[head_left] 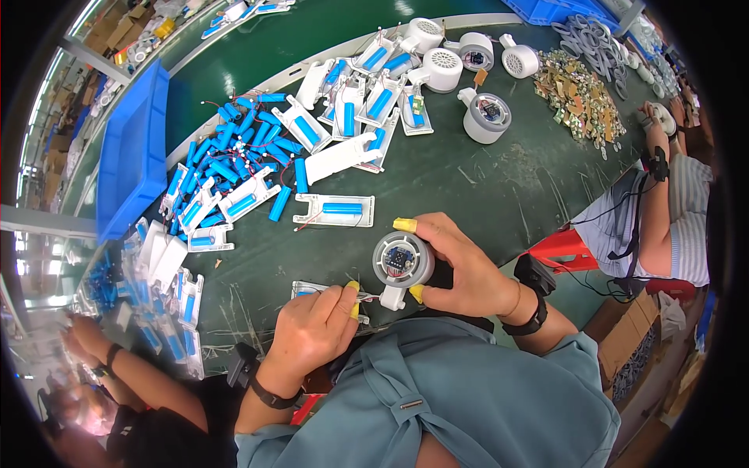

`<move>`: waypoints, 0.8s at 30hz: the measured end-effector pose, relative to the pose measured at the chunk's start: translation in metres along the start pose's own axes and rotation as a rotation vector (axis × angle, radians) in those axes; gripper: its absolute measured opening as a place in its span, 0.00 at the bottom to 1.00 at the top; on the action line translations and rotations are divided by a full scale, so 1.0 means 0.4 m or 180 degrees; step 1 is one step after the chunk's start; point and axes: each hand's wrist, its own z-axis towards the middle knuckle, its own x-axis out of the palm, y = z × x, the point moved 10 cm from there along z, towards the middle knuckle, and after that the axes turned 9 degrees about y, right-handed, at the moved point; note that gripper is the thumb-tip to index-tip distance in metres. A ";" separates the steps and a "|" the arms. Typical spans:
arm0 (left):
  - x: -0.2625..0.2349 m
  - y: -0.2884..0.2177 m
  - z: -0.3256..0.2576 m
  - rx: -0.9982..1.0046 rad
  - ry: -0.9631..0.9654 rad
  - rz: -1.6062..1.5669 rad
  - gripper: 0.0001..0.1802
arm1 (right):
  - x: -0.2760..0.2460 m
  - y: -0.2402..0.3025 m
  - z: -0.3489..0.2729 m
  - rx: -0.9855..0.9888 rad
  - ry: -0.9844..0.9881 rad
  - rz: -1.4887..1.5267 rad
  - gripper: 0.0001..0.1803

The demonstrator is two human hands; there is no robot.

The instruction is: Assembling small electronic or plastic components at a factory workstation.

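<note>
Your right hand (460,269) clamps the round fan housing (402,261); left hand (316,324) pinches its thin wires (367,297). Tugging may snap them.

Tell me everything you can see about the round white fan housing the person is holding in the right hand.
The round white plastic fan housing is a short open cylinder with a grey inner ring and a small dark circuit board with blue parts at its centre. A white stub sticks out below. Its open face tilts up toward the camera, just above the dark green table. The right hand grips it with yellow-capped fingertips above and below; the left hand pinches thin wires beside the stub.
</note>
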 end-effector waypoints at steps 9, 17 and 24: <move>0.011 0.004 -0.001 -0.0010 0.0088 -0.0019 0.24 | -0.003 0.008 -0.003 -0.0088 -0.0085 -0.0091 0.44; 0.007 0.044 -0.011 -0.0409 0.0357 -0.0518 0.21 | 0.001 0.002 0.009 -0.0120 -0.0028 0.0033 0.43; 0.048 0.102 -0.084 -0.1326 0.0856 -0.4132 0.15 | 0.037 -0.035 0.006 0.0342 -0.0035 0.1058 0.38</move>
